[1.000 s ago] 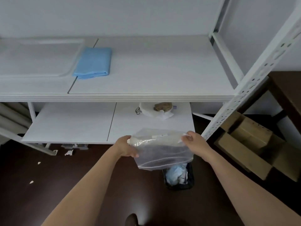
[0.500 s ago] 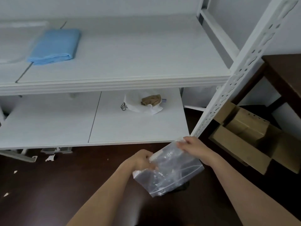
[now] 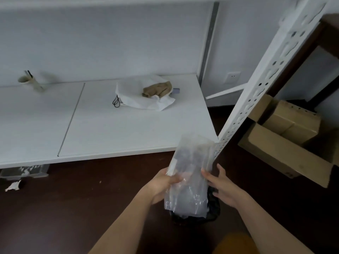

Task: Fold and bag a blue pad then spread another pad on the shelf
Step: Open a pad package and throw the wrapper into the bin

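A clear plastic zip bag (image 3: 190, 173) hangs upright between my hands, above a small black-lined bin (image 3: 213, 209) on the dark floor. My left hand (image 3: 163, 184) grips the bag's left side, thumb across its front. My right hand (image 3: 222, 187) is at the bag's right edge with fingers spread and fairly straight, fingertips touching the plastic. What is inside the bag cannot be made out. The blue pad and the upper shelf are out of view. The lower white shelf (image 3: 102, 129) lies ahead.
A white cloth bag (image 3: 145, 99) with a tan bundle (image 3: 157, 89) lies on the lower shelf. A cup (image 3: 23, 79) stands at its back left. A perforated white shelf post (image 3: 256, 85) rises at right, with cardboard boxes (image 3: 286, 136) behind it. Paper scraps (image 3: 12, 186) lie on the floor.
The view has dropped, so the upper shelf and blue pad left the frame. The bag has turned from slanted to upright over the bin. My right hand let go of its top edge.
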`<state>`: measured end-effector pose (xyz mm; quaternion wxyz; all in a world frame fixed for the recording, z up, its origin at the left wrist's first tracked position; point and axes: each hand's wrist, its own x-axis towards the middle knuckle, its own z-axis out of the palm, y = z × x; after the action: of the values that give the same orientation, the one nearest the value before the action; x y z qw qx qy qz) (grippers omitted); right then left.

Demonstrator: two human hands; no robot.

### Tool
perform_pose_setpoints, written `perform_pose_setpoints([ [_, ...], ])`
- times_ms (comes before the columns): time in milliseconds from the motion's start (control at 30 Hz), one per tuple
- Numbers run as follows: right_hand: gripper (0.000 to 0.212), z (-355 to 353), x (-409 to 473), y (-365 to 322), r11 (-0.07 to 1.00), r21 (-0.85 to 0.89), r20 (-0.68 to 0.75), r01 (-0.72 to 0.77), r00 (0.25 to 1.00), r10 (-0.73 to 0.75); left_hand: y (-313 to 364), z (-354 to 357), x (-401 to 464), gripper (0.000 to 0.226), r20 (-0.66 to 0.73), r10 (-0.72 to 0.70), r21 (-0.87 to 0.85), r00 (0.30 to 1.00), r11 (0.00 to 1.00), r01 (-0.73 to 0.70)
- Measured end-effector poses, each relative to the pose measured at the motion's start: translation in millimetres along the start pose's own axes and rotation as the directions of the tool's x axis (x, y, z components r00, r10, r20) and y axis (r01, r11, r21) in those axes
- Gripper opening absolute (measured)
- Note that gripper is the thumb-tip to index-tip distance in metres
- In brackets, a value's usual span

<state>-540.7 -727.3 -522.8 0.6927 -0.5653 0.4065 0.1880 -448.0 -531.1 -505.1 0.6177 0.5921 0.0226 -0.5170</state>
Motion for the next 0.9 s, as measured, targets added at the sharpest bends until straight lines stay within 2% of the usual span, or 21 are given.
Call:
perform_pose_setpoints([
  [133, 0.101, -7.3, 46.9, 38.1, 0.999, 0.023, -0.017, 0.037, 0.999, -0.036, -40.7, -15.1, 38.4, 0.038, 0.020, -0.043, -0.024, 0.999, 0.999, 0.044],
  [233, 0.070, -8.7, 83.4, 62.5, 0.994, 0.009, -0.108, 0.106, 0.989, -0.105, -71.3, -24.4, 70.7, 0.036, -0.012, -0.070, 0.023, 0.997, 0.997, 0.071],
  [300, 0.060, -8.0, 103.7, 77.2, 0.989, -0.047, -0.182, 0.141, 0.972, -0.147, -94.3, -31.1, 95.5, 0.040, -0.058, -0.075, 0.026, 0.995, 0.997, 0.077],
  [367, 0.061, -6.8, 121.8, 94.5, 0.967, -0.186, -0.294, 0.176, 0.929, -0.226, -118.2, -32.1, 117.7, 0.054, -0.097, -0.049, 0.067, 0.994, 0.996, 0.056],
  [433, 0.060, -4.5, 135.4, 106.0, 0.905, -0.359, -0.388, 0.229, 0.845, -0.368, -136.7, -30.2, 135.6, 0.082, -0.172, 0.041, 0.239, 0.984, 0.971, 0.001],
  [467, 0.060, -3.0, 142.4, 115.7, 0.850, -0.456, -0.413, 0.264, 0.783, -0.465, -147.6, -28.4, 143.2, 0.097, -0.211, 0.140, 0.368, 0.968, 0.928, -0.054],
  [500, 0.059, -1.3, 149.9, 124.5, 0.760, -0.588, -0.407, 0.277, 0.711, -0.574, -157.7, -27.8, 150.3, 0.108, -0.229, 0.267, 0.526, 0.936, 0.843, -0.112],
  [533, 0.060, 0.7, 156.7, 132.7, 0.653, -0.716, -0.370, 0.248, 0.658, -0.656, -167.0, -29.0, 156.2, 0.114, -0.208, 0.382, 0.696, 0.900, 0.705, -0.139],
  [567, 0.063, 2.0, 161.5, 140.9, 0.532, -0.819, -0.302, 0.215, 0.626, -0.719, -175.9, -30.7, 160.8, 0.114, -0.168, 0.473, 0.855, 0.865, 0.507, -0.111],
  [633, 0.072, 2.1, 168.2, 158.2, 0.311, -0.928, -0.114, 0.206, 0.636, -0.763, -192.3, -34.7, 167.5, 0.102, -0.078, 0.547, 0.994, 0.833, 0.105, 0.024],
  [667, 0.074, 2.2, 169.3, 165.2, 0.231, -0.948, -0.030, 0.218, 0.663, -0.748, -198.3, -36.0, 169.2, 0.094, -0.047, 0.539, 0.999, 0.841, 0.002, 0.054],
  [700, 0.073, 2.0, 170.7, 171.4, 0.166, -0.958, 0.043, 0.233, 0.691, -0.721, -203.3, -37.0, 170.2, 0.086, -0.028, 0.509, 0.997, 0.860, -0.047, 0.061],
  [767, 0.067, 0.5, 171.7, 179.6, 0.141, -0.962, 0.100, 0.235, 0.779, -0.619, -210.1, -38.4, 170.2, 0.071, -0.003, 0.437, 0.996, 0.900, -0.074, 0.039],
  [833, 0.062, 0.1, 175.9, 183.3, 0.148, -0.966, 0.100, 0.211, 0.837, -0.538, -212.2, -37.8, 169.9, 0.058, 0.030, 0.390, 0.996, 0.920, -0.094, 0.007],
  [900, 0.053, -0.1, 182.2, 183.4, 0.232, -0.957, 0.053, 0.175, 0.890, -0.454, -212.0, -38.6, 172.4, 0.052, 0.046, 0.353, 0.995, 0.935, -0.096, -0.013],
])
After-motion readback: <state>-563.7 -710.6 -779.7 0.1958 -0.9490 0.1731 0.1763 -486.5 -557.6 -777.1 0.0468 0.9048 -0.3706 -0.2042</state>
